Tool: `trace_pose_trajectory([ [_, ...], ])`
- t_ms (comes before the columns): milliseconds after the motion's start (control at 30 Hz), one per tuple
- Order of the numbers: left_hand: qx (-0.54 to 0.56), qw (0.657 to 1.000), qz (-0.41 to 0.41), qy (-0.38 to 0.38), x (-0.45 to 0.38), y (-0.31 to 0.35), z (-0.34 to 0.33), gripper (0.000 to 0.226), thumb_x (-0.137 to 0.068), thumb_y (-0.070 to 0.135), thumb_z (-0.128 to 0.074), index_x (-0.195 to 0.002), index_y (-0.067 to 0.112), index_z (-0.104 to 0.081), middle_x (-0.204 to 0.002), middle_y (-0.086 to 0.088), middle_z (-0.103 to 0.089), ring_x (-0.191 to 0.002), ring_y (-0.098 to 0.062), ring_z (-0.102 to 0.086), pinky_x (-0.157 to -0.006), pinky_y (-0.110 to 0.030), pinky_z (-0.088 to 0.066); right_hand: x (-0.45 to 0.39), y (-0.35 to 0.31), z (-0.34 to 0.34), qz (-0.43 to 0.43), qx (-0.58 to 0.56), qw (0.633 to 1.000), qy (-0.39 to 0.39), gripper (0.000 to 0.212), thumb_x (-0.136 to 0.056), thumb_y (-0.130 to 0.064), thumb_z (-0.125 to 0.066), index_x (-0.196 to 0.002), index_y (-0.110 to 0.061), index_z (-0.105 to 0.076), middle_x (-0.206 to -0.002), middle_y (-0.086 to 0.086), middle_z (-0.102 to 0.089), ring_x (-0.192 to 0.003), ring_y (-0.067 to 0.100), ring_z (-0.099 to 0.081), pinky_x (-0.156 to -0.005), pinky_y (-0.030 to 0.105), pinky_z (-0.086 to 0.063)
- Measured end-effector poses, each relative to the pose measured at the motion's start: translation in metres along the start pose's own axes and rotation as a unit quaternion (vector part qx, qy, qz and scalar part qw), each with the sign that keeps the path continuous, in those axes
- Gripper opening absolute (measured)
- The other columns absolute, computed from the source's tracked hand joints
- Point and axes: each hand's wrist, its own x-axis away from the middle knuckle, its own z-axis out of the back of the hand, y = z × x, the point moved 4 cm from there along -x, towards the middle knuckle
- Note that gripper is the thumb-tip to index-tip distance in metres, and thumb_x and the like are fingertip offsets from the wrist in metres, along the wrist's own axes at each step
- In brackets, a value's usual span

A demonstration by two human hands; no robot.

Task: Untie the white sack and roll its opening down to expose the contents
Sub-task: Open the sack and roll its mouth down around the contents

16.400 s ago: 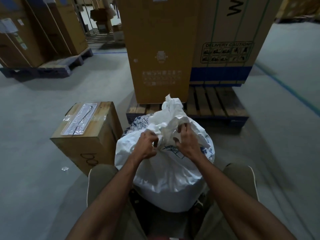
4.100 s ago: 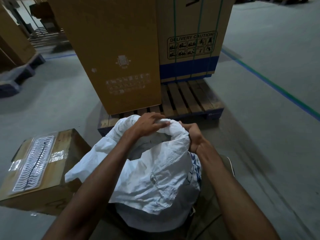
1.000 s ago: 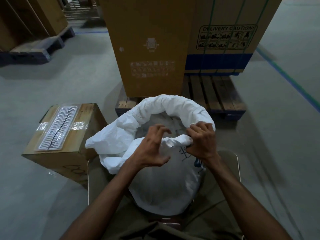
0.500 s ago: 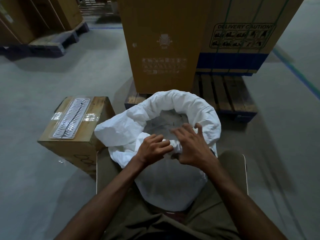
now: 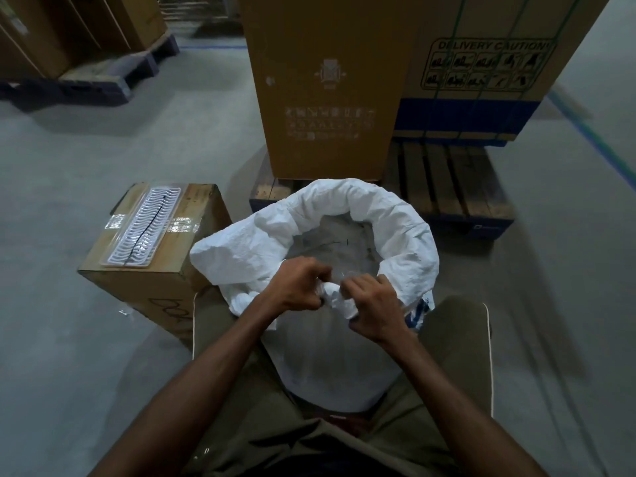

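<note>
In front of you stands a tall cardboard box (image 5: 327, 91) on a wooden pallet (image 5: 451, 180), with a second printed carton (image 5: 481, 70) just beside it on the right. Nearer, on the grey floor (image 5: 69, 339) at your left, there is a smaller cardboard box (image 5: 151, 270) with a white plastic tray (image 5: 146, 227) lying on its top. The white sack (image 5: 330, 356) stands upright between your knees, its mouth open and its rim rolled outward into a thick collar on the far and right sides. Your left hand (image 5: 296, 287) and your right hand (image 5: 371, 304) are both closed on the near edge of the sack, almost touching each other, pinching the bunched fabric. Inside the sack I see only something pale; I cannot tell what it is.
</note>
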Motion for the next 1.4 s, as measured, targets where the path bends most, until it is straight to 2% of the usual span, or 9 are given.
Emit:
trace_pose_trajectory([
  [133, -0.058, 0.987, -0.1, 0.108, 0.006, 0.01, -0.005, 0.022, -0.054, 0.01, -0.069, -0.07, 0.02, -0.056, -0.069, 0.005, -0.058, -0.066, -0.02, -0.056, -0.049, -0.027, -0.038, -0.008, 0.007, 0.0, -0.104, -0.15, 0.976, -0.12, 0.084, -0.054, -0.07, -0.077, -0.122, -0.029, -0.048, -0.117, -0.005, -0.052, -0.102, 0.016, -0.051, -0.081, 0.036, -0.048],
  [267, -0.124, 0.947, -0.198, 0.22, 0.02, 0.026, -0.019, 0.019, -0.071, -0.004, -0.054, -0.075, 0.015, -0.055, -0.069, -0.003, -0.053, -0.065, -0.024, -0.046, -0.052, -0.034, -0.037, -0.015, 0.005, 0.006, -0.113, -0.083, 0.986, -0.091, 0.05, -0.05, -0.053, -0.085, -0.088, -0.027, -0.066, -0.086, -0.006, -0.065, -0.083, 0.019, -0.062, -0.069, 0.034, -0.052],
  [433, 0.073, 0.979, 0.03, 0.187, 0.043, 0.025, -0.006, 0.076, -0.053, 0.024, -0.077, -0.127, 0.024, -0.06, -0.127, 0.004, -0.056, -0.126, -0.018, -0.047, -0.107, -0.037, -0.034, -0.005, -0.007, -0.013, -0.123, -0.036, 0.992, -0.016, 0.035, -0.045, -0.028, -0.072, -0.072, -0.027, -0.05, -0.073, -0.004, -0.063, -0.071, 0.026, -0.063, -0.063, 0.033, -0.039],
  [500, 0.229, 0.886, 0.232, 0.33, 0.067, 0.026, -0.011, 0.08, -0.061, 0.021, -0.084, -0.135, 0.022, -0.055, -0.135, 0.0, -0.05, -0.128, -0.016, -0.045, -0.11, -0.029, -0.035, -0.001, -0.013, -0.018, -0.124, -0.021, 0.992, 0.015, 0.04, -0.042, -0.021, -0.072, -0.072, -0.026, -0.045, -0.069, -0.003, -0.059, -0.065, 0.028, -0.06, -0.059, 0.032, -0.035],
  [667, 0.609, 0.418, 0.551, 0.388, 0.096, 0.016, -0.068, 0.042, -0.072, 0.041, -0.086, -0.101, 0.015, -0.068, -0.107, -0.01, -0.074, -0.092, -0.023, -0.073, -0.073, -0.036, -0.06, 0.004, -0.023, -0.032, -0.097, 0.045, 0.992, 0.064, 0.03, -0.046, -0.015, -0.066, -0.074, -0.022, -0.056, -0.07, -0.001, -0.058, -0.066, 0.028, -0.059, -0.055, 0.034, -0.033],
  [767, 0.661, 0.34, 0.557, 0.372, 0.089, 0.0, -0.07, 0.028, -0.083, 0.02, -0.085, -0.092, 0.009, -0.061, -0.095, -0.014, -0.071, -0.082, -0.027, -0.072, -0.062, -0.034, -0.058, 0.004, -0.025, -0.034, -0.087, 0.052, 0.992, 0.077, 0.032, -0.044, -0.011, -0.066, -0.074, -0.02, -0.057, -0.071, -0.001, -0.057, -0.066, 0.029, -0.057, -0.055, 0.034, -0.032],
  [1067, 0.807, 0.281, 0.406, 0.325, 0.059, -0.01, -0.035, 0.026, -0.096, 0.002, -0.037, -0.085, 0.004, -0.06, -0.074, -0.01, -0.061, -0.055, -0.018, -0.062, -0.051, -0.024, -0.053, -0.003, -0.036, -0.032, -0.11, -0.161, 0.978, -0.071, 0.093, -0.08, -0.084, -0.055, -0.153, -0.03, -0.034, -0.142, -0.006, -0.045, -0.13, 0.012, -0.041, -0.106, 0.041, -0.034],
  [1200, 0.831, 0.279, 0.352, 0.328, 0.051, -0.024, -0.015, 0.035, -0.1, 0.026, -0.038, -0.094, 0.009, -0.067, -0.085, -0.01, -0.068, -0.082, -0.024, -0.063, -0.08, -0.036, -0.051, -0.04, -0.051, -0.011, -0.075, -0.329, 0.941, -0.006, 0.04, -0.083, -0.046, -0.08, -0.112, -0.021, -0.068, -0.101, -0.01, -0.068, -0.088, 0.005, -0.061, -0.08, 0.024, -0.047],
  [1400, 0.78, 0.411, 0.388, 0.27, 0.068, -0.051, -0.006, 0.034, -0.099, 0.024, -0.043, -0.114, 0.003, -0.065, -0.109, -0.018, -0.069, -0.101, -0.029, -0.065, -0.091, -0.043, -0.053, -0.069, -0.062, -0.015, -0.07, -0.334, 0.94, 0.006, 0.034, -0.061, -0.03, -0.091, -0.071, -0.019, -0.06, -0.062, -0.009, -0.059, -0.055, 0.004, -0.05, -0.051, 0.028, -0.042],
])
